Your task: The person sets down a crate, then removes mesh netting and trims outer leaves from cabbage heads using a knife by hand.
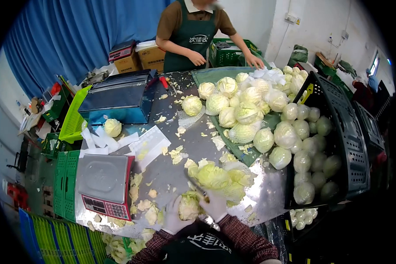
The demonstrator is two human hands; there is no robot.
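At the near edge of the metal table, my left hand (177, 216), in a white glove, is closed around the side of a trimmed cabbage (189, 207). My gloved right hand (214, 207) grips a knife (195, 185), its blade pointing up and left over the top of that cabbage. Just beyond the blade lies a pile of loose green outer leaves (213, 176). Small leaf scraps (152, 214) are scattered left of my left hand.
A scale (102, 174) stands at left, near white paper sheets (149, 145) and a blue-wrapped box (119, 99). Whole cabbages (246, 112) are heaped at the far right, beside a black crate (339, 127) of wrapped ones. Across the table, a person in a green apron (193, 39) reaches toward the heap.
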